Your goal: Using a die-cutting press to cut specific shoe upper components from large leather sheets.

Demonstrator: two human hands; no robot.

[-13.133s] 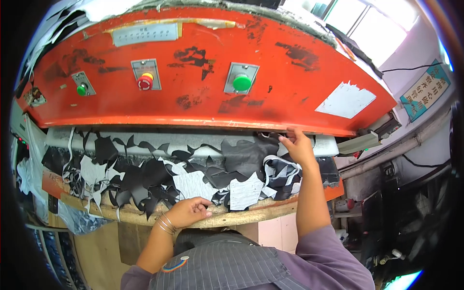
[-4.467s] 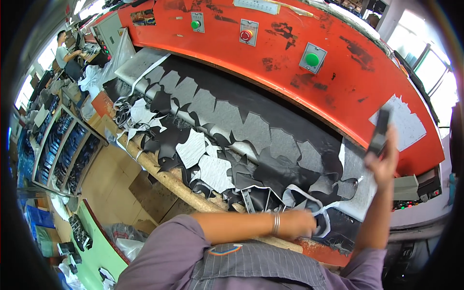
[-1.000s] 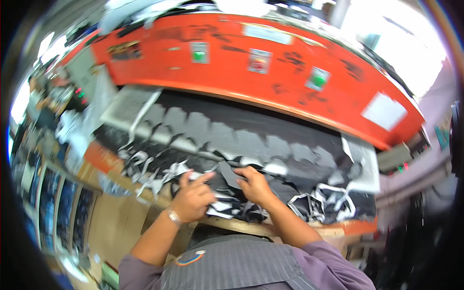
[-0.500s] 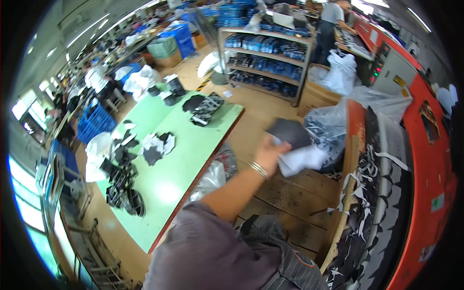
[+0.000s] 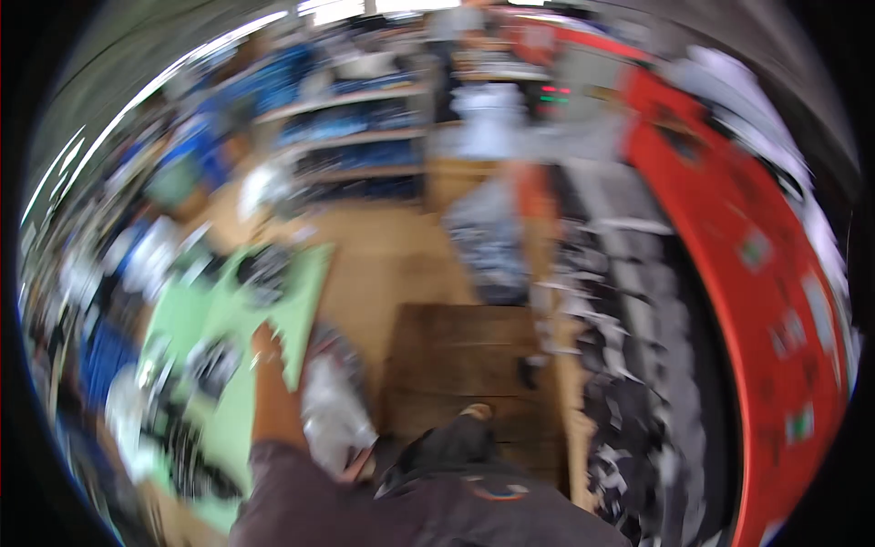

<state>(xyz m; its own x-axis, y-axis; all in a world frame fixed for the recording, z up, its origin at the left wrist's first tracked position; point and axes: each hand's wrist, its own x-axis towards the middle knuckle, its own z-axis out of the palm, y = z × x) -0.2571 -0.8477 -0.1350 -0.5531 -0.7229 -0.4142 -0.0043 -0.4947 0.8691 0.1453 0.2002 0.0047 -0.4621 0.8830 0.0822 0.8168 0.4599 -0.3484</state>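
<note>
Mid-turn, blurred: left arm out over the green counter [image 5: 301, 301].
Left hand [image 5: 264, 342] reached toward dark cut pieces [image 5: 214, 365] lying on the counter; grip could not be told. Right hand out of view. Likely a set-down step; next needs a steady placement beside the piles.

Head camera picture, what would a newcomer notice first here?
First the big red machine curving down the right side, with black and white cut pieces piled along its bed. Next the green table at lower left, strewn with dark pieces, where the person's left arm reaches out; the hand itself is too blurred to make out. The whole view is smeared by motion.
</note>
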